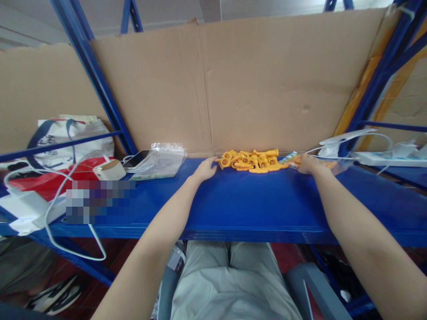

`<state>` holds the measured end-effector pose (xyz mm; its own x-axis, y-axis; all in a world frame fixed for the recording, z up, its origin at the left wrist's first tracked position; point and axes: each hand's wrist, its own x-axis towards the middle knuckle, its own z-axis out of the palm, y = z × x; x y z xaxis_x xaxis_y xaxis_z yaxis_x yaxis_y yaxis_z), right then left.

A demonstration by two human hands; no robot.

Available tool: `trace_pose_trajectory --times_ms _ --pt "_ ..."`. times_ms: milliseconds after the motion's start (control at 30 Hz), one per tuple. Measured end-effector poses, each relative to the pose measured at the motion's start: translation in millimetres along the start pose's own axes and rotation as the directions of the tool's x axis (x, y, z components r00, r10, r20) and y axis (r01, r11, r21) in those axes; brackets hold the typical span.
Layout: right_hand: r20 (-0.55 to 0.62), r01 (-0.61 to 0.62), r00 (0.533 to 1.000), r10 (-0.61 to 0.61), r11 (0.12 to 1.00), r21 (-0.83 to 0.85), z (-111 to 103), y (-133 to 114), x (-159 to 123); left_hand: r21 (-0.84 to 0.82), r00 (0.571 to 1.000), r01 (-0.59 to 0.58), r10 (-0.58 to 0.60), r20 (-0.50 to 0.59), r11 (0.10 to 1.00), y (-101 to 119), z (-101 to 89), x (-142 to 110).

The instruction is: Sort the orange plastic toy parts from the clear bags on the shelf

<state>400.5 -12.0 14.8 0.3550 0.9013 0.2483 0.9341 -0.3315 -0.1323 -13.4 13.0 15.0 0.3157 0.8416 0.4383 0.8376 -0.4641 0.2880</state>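
A pile of yellow plastic pieces with flared, horn-like ends lies on the blue shelf top, close to the cardboard. My left hand rests at the pile's left end, its fingers apart and curved toward the nearest piece. On the pile's other side, my right hand is closed over a clear plastic bag with orange-yellow pieces in it. Its fingertips are partly hidden. A small strip of colourful printed packaging shows between the pile and my right hand.
Flat clear bags and a phone lie to the left. Farther left are a white charger, looping cables, a red bag and a canvas bag. A power strip sits at right; blue posts frame the cardboard.
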Motion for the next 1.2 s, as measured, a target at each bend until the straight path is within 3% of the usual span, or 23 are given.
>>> trace_pose_trajectory --times_ms 100,500,700,800,933,1067,1200 --pt "0.034 -0.078 0.996 0.079 0.997 -0.024 -1 -4 -2 -0.012 1.000 -0.013 0.013 -0.009 1.000 2 1.2 0" --pt "-0.096 -0.138 0.988 0.124 0.978 -0.157 -3 -24 -16 -0.035 0.999 -0.023 0.022 -0.031 0.999 -1 3.4 0" --pt "-0.241 -0.153 0.964 0.116 0.978 -0.140 6 -17 -16 -0.037 0.997 -0.059 0.056 -0.056 0.998 -5 7.2 3" --pt "-0.279 -0.165 0.952 0.127 0.980 -0.115 7 -11 -16 -0.017 0.987 -0.138 0.136 -0.088 0.990 -5 6.7 3" --pt "-0.324 -0.186 0.932 0.161 0.982 -0.045 2 -8 -17 0.047 0.933 -0.330 0.334 -0.135 0.943 5 4.5 -1" --pt "-0.431 -0.130 0.892 0.132 0.991 0.034 -7 -13 -17 0.138 0.887 -0.451 0.460 -0.044 0.882 23 6.9 -6" --pt "-0.541 0.019 0.839 0.060 0.990 0.139 -17 -25 -20 0.233 0.903 -0.427 0.426 0.059 0.873 34 11.3 -7"
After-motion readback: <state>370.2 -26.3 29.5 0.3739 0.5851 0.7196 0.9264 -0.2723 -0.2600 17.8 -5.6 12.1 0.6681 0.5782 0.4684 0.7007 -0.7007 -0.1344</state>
